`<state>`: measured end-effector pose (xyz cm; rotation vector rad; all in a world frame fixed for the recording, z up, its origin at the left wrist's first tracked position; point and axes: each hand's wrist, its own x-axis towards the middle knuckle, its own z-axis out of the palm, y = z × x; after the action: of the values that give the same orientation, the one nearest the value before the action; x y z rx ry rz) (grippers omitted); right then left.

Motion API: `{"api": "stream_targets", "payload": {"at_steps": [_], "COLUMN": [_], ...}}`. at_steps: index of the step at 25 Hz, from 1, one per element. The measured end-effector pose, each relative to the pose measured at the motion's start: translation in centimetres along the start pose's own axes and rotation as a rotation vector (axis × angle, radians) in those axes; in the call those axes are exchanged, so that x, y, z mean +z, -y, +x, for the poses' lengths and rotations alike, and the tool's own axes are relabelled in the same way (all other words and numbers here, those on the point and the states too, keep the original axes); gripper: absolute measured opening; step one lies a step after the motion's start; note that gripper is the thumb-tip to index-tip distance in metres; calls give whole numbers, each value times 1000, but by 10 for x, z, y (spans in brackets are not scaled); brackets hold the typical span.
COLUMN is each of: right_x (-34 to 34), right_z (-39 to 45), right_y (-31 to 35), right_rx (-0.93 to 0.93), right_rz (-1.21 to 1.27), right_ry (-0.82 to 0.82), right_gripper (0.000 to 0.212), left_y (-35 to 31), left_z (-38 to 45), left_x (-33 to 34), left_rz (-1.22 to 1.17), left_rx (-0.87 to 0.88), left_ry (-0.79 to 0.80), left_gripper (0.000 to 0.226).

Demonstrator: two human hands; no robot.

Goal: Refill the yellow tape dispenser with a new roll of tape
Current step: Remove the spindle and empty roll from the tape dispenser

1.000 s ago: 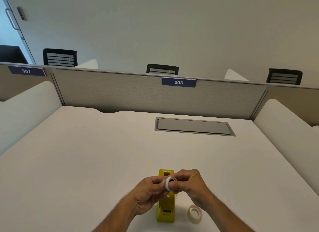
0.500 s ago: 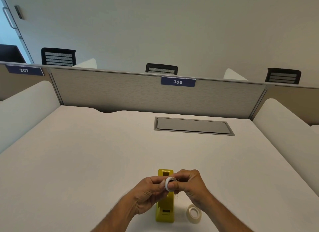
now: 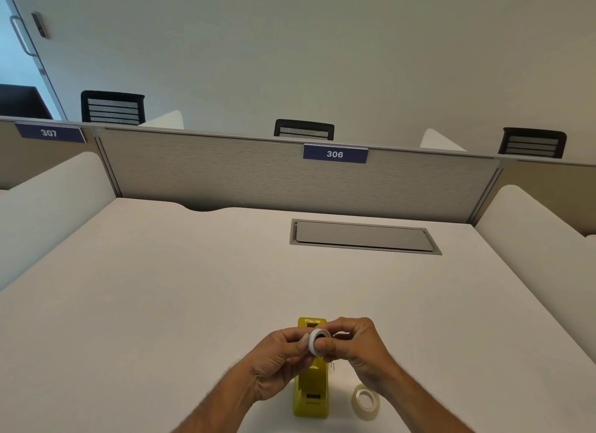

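Observation:
The yellow tape dispenser [image 3: 311,390] stands on the white desk [image 3: 161,303] near its front edge, lengthwise away from me. Above it, both hands pinch a small white tape roll [image 3: 314,341] held upright. My left hand [image 3: 277,361] grips the roll's left side with thumb and fingers. My right hand [image 3: 358,348] holds its right side, a fingertip at the core. The hands hide the dispenser's middle. A second, clear tape roll [image 3: 366,402] lies flat on the desk to the right of the dispenser.
A grey cable hatch [image 3: 364,237] is set into the desk further back. A fabric partition [image 3: 258,181] labelled 306 closes the far edge, with white side dividers left and right. Black chair backs show beyond it.
Hands and roll stay almost where they were above the dispenser; my fingers have shifted slightly on the white roll. The view has drifted a little.

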<state>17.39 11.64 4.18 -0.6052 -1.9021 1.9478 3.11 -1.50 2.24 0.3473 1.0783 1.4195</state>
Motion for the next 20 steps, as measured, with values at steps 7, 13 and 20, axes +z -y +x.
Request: {"api": "stream_targets", "payload": {"at_steps": [7,13,20], "right_x": [-7,-3,-7], "right_z": [0,0,2], "right_y": [6,3,2], "right_rx": [74,43,103], "right_rz": [62,66,125], "right_ry": [77,32,-5], "right_gripper": [28,23,30], "left_y": [1,-1,-1], "left_z": [-1,-2,4], "left_x": [4,5,3], "left_rz": [-36,-17,-32], "left_rx": [16,38,67], "left_ry": [1,44,3], "left_gripper": [36,39,37]}}
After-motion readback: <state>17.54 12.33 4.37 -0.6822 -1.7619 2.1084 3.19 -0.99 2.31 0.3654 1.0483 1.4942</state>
